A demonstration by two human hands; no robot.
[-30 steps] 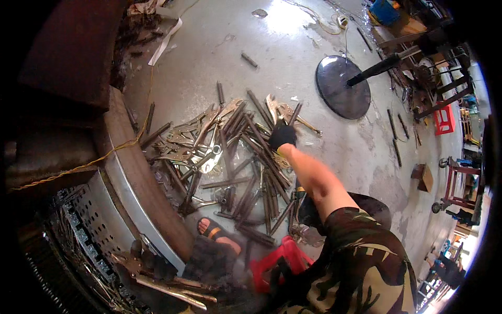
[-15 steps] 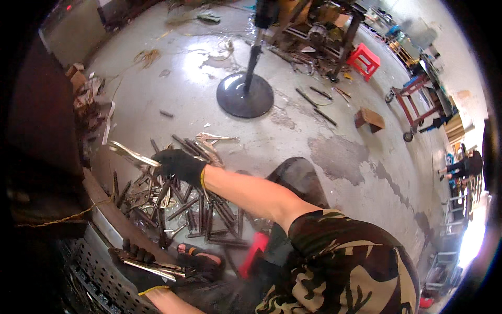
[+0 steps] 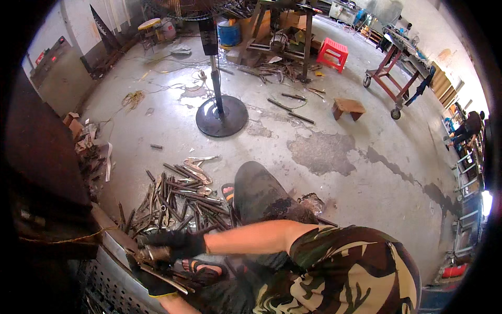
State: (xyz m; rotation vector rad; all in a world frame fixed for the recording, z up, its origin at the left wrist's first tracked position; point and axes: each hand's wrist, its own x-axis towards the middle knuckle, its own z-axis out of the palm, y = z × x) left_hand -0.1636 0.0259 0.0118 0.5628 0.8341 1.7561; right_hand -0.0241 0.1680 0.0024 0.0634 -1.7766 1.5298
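Note:
My left hand (image 3: 151, 282), in a black glove, is closed around long metal pliers (image 3: 170, 281) at the lower left. Directly above it, my gloved right hand (image 3: 175, 245) is bent over the same spot and blurred by motion. Its fingers curl around a metal piece that I cannot make out. Beyond both hands, a heap of dark metal rods (image 3: 206, 200) lies on the floor. Shiny pliers (image 3: 196, 170) lie at the heap's far edge, and others are mixed in among the rods.
A perforated dark metal surface (image 3: 107, 285) is beside my left hand. Ahead stands a fan on a round black base (image 3: 222, 116). A small wooden stool (image 3: 349, 108), a red plastic stool (image 3: 333, 54) and a wheeled cart (image 3: 387, 78) stand farther right. A person (image 3: 467, 128) bends at the far right.
My right hand has come back from over the heap, where it held pliers, to beside my left hand. The left hand keeps its pliers. The view has shifted, showing more of the room ahead.

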